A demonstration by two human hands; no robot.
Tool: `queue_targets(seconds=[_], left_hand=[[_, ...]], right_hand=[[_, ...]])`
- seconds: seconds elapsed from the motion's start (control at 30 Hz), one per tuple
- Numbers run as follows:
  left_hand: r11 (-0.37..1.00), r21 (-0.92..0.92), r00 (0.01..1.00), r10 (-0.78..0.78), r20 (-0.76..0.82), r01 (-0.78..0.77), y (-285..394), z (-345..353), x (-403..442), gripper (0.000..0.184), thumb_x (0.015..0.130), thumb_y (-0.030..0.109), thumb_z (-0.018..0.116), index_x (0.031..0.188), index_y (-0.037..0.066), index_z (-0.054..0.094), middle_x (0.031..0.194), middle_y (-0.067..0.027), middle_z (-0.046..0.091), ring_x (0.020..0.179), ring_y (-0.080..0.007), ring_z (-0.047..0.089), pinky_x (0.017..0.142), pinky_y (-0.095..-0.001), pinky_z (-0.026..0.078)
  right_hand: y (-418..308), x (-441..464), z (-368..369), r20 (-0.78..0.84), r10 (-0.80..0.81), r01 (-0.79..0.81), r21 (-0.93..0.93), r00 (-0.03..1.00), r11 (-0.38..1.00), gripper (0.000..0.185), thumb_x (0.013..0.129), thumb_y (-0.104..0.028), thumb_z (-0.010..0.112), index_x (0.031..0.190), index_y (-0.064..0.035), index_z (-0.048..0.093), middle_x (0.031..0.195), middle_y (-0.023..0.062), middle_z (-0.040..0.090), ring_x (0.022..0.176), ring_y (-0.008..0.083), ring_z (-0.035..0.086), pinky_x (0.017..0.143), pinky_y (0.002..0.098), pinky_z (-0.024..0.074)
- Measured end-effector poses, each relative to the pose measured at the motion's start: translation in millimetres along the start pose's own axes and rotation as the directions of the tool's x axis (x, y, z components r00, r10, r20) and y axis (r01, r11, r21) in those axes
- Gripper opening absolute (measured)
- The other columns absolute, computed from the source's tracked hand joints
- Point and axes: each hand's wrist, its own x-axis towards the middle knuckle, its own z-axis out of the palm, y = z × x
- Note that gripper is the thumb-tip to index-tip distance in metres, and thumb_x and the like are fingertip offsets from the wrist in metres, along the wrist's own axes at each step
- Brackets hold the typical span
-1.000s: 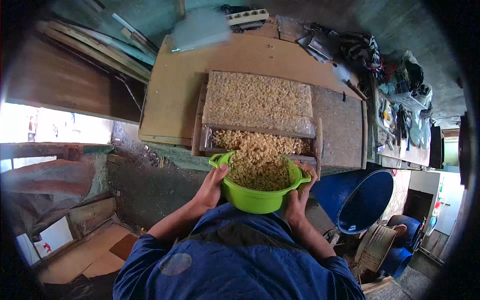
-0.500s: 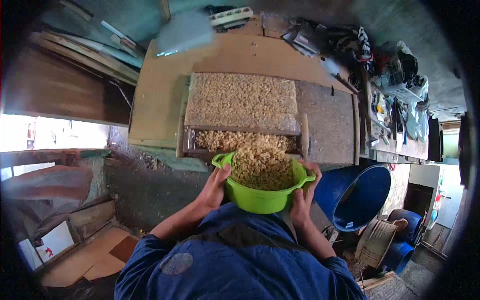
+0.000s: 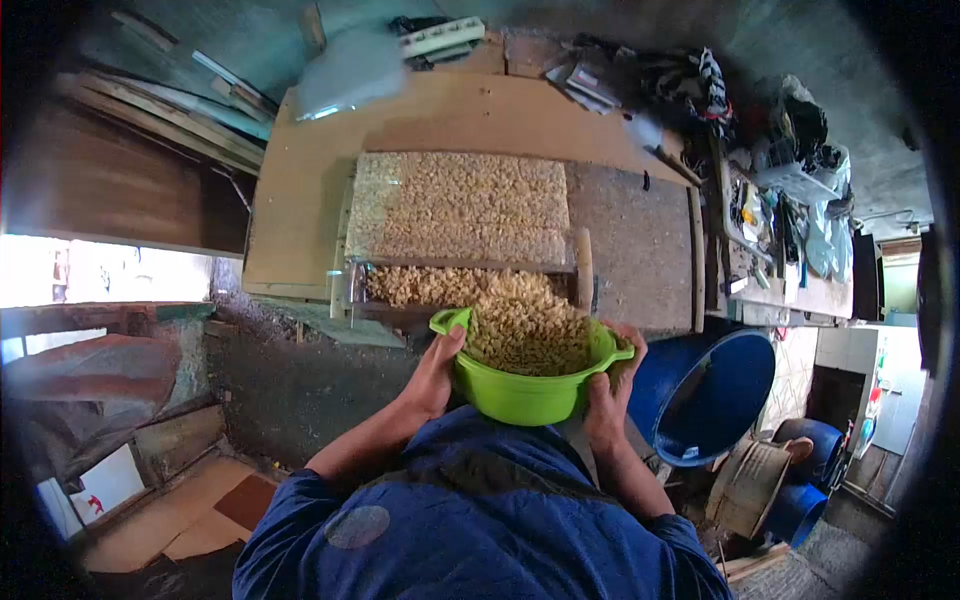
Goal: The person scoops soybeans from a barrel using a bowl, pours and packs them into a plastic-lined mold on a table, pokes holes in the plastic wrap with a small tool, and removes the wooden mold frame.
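Observation:
A green two-handled basin point(image 3: 525, 402) tilts away from me at the near edge of the table. Light-brown puffed grain point(image 3: 530, 338) fills much of it and spills over its far rim into a narrow trough. My left hand point(image 3: 437, 372) is closed on the basin's left handle, and my right hand point(image 3: 612, 385) grips the right one. In the trough, loose puffed grain point(image 3: 415, 285) lies along its length. Just beyond it, a flat slab of puffed grain under clear plastic point(image 3: 460, 205) sits between wooden rails point(image 3: 585, 268).
A wooden table point(image 3: 440, 108) carries a clear plastic sheet point(image 3: 350, 72) and a power strip point(image 3: 441, 36) at the back. To the right stand a large blue barrel point(image 3: 715, 400) and a cluttered side bench point(image 3: 790, 295). Planks point(image 3: 165, 118) lean at left.
The basin has moved slightly right relative to the trough, still tilted, with both hands keeping their hold. The view has shifted a little, so the table appears further left.

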Motion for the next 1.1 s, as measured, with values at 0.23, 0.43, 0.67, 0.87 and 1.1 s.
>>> queue_targets(seconds=[0.23,0.43,0.67,0.87,1.1], left_hand=[[0.995,0.002,0.995,0.100,-0.023,-0.099,2.0,-15.4,-18.5,0.072,0.095,0.055,0.051,0.146,0.006,0.040,0.143,-0.0160,0.050,0.126,-0.0300,0.054,0.108,-0.0441,0.043],[0.992,0.037,0.992,0.124,-0.034,-0.122,22.6,-36.3,-25.5,0.069,0.097,0.053,0.047,0.146,0.003,0.039,0.143,-0.0149,0.050,0.129,-0.0288,0.051,0.111,-0.0446,0.039],[0.985,0.019,0.984,0.172,-0.038,-0.171,49.8,-49.6,-46.2,0.061,0.103,0.045,0.042,0.144,0.000,0.040,0.138,-0.0124,0.053,0.126,-0.0220,0.052,0.108,-0.0372,0.039],[0.982,0.026,0.981,0.187,-0.045,-0.186,62.9,-69.1,-57.9,0.059,0.102,0.045,0.044,0.139,-0.001,0.045,0.133,-0.0117,0.056,0.123,-0.0205,0.054,0.107,-0.0360,0.039],[0.973,0.054,0.974,0.224,-0.019,-0.222,76.3,-94.1,-69.5,0.064,0.101,0.049,0.044,0.142,-0.001,0.041,0.138,-0.0117,0.052,0.125,-0.0206,0.051,0.106,-0.0360,0.039]], right_hand=[[5.2,-5.9,14.1,0.048,-0.083,0.080,0.056,0.995,0.995,0.091,0.083,-0.052,0.074,0.142,-0.0067,0.021,0.137,0.0150,0.037,0.131,0.0270,0.036,0.112,0.0442,0.0275],[23.2,-0.5,40.8,0.103,-0.008,0.000,0.077,0.995,0.997,0.092,0.081,-0.048,0.076,0.143,-0.0084,0.020,0.137,0.0150,0.035,0.132,0.0286,0.035,0.113,0.0462,0.0281],[18.4,-3.6,70.8,0.147,0.048,-0.038,-0.072,0.988,0.997,0.095,0.081,-0.048,0.075,0.145,-0.0070,0.019,0.139,0.0153,0.032,0.135,0.0299,0.033,0.113,0.0463,0.0271],[39.8,-7.8,90.9,0.143,0.009,-0.005,-0.027,0.990,1.000,0.095,0.079,-0.051,0.075,0.144,-0.0060,0.021,0.139,0.0161,0.033,0.135,0.0296,0.032,0.114,0.0467,0.0256],[36.5,-8.6,119.5,0.196,0.021,-0.037,0.077,0.980,0.996,0.090,0.082,-0.049,0.073,0.143,-0.0077,0.022,0.137,0.0165,0.035,0.135,0.0305,0.033,0.114,0.0479,0.0267]])
